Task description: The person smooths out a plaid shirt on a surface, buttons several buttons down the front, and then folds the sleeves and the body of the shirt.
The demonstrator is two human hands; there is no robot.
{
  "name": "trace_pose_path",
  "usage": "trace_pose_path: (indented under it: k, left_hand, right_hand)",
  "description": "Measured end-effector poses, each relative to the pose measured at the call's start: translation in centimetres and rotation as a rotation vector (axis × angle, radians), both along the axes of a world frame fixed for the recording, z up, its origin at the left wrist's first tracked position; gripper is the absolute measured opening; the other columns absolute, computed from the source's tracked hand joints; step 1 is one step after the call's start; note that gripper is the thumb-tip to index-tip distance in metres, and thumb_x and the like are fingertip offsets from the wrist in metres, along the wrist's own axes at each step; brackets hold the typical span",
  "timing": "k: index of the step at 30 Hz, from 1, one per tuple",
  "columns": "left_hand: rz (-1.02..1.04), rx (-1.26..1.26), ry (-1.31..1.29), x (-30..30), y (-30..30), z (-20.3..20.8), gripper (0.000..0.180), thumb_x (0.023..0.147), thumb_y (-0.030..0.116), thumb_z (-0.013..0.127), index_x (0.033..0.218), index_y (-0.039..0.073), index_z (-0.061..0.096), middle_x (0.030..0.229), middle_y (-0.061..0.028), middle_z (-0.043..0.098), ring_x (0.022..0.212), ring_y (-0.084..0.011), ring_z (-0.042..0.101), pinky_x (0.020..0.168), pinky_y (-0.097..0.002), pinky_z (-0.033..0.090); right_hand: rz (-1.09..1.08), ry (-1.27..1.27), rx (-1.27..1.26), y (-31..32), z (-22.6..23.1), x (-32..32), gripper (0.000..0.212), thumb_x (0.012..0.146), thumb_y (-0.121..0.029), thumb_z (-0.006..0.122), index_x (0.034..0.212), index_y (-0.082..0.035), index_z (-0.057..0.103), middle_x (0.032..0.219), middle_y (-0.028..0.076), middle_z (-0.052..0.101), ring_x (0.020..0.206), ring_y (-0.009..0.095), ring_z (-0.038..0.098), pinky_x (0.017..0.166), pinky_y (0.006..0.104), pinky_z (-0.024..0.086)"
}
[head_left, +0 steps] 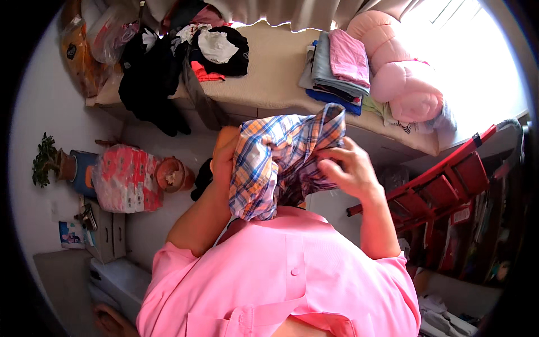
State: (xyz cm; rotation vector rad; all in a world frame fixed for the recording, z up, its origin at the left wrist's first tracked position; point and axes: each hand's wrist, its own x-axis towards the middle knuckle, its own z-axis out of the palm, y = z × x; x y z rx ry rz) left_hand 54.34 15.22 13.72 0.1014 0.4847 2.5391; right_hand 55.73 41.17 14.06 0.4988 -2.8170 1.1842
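The plaid garment [255, 163] is mid-scene, nearer than the ledge [278, 70]. The right hand [353, 169] pinches its right edge; the left hand [224, 160], partly hidden at its left, has an unclear grip.

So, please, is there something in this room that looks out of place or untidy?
Yes: at the left, black clothing hangs loosely over the front edge of the cream bench, which looks untidy compared with the folded stack farther right. No spill shows.
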Motion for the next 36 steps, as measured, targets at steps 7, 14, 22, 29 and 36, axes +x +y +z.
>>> trace_pose_path:
  k: [7, 14, 22, 29, 36]
  left_hand:
    - [-0.082, 0.117, 0.034, 1.1, 2.1, -0.7, 0.043, 0.093, 0.035, 0.043, 0.115, 0.0, 0.052, 0.107, -0.0146, 0.061, 0.089, -0.0224, 0.063, 0.077, -0.036, 0.053]
    - [0.031, -0.08, -0.098, -0.1, -1.7, 0.9, 0.048, 0.093, 0.039, 0.045, 0.113, -0.003, 0.054, 0.108, -0.0148, 0.062, 0.091, -0.0236, 0.063, 0.082, -0.0355, 0.052]
    - [0.606, -1.286, 0.581, 1.0, -2.3, -0.3, 0.004, 0.088, 0.005, 0.056, 0.087, 0.005, 0.053, 0.093, -0.0042, 0.056, 0.082, -0.0112, 0.051, 0.075, -0.0243, 0.042]
    - [0.709, -1.463, 1.505, 2.7, 2.3, -0.2, 0.059, 0.061, 0.048, 0.077, 0.098, 0.006, 0.058, 0.095, -0.0098, 0.057, 0.083, -0.0275, 0.056, 0.072, -0.0371, 0.042]
    - [0.689, -1.398, 1.308, 3.3, 4.6, -1.9, 0.047, 0.064, 0.022, 0.077, 0.1, 0.004, 0.053, 0.104, -0.017, 0.055, 0.095, -0.0355, 0.054, 0.08, -0.0436, 0.042]
  right_hand:
    - [0.102, -0.657, -0.848, -4.8, -4.4, -0.3, 0.043, 0.079, -0.044, 0.068, 0.083, -0.001, 0.064, 0.078, 0.0, 0.058, 0.072, 0.006, 0.049, 0.063, 0.0245, 0.039]
    - [-0.06, -0.639, -1.153, -1.1, -1.6, -0.8, 0.018, 0.082, -0.015, 0.063, 0.09, 0.0, 0.062, 0.079, 0.0, 0.06, 0.069, 0.006, 0.055, 0.064, 0.0223, 0.046]
    - [0.162, -0.612, -1.513, -0.4, 1.1, 2.1, 0.031, 0.084, -0.012, 0.056, 0.107, 0.009, 0.055, 0.098, 0.016, 0.063, 0.085, 0.02, 0.065, 0.078, 0.0336, 0.054]
    - [0.149, -0.58, -1.591, -2.9, 2.1, 2.7, 0.037, 0.085, -0.016, 0.056, 0.113, 0.008, 0.05, 0.103, 0.017, 0.061, 0.09, 0.023, 0.064, 0.081, 0.0358, 0.053]
    - [0.11, -0.532, -1.642, -4.2, 2.0, 2.9, 0.035, 0.087, -0.018, 0.056, 0.113, 0.006, 0.051, 0.102, 0.015, 0.062, 0.088, 0.021, 0.064, 0.078, 0.0341, 0.053]
